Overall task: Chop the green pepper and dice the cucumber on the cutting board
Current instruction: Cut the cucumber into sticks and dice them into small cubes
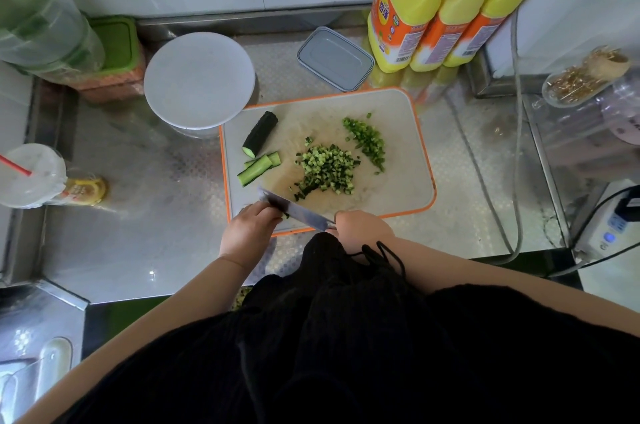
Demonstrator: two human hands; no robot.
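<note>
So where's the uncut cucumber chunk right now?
In the head view, the cucumber chunk lies at the cutting board's far left corner, beside the white lid.

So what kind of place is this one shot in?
Probably a small working kitchen: a steel counter under tiled walls, a cutting board with diced cucumber, and yellow jugs at the back.

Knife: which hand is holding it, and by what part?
The right hand grips the knife at its handle end, which the hand hides. The left hand holds a small cucumber piece against the blade.
</note>
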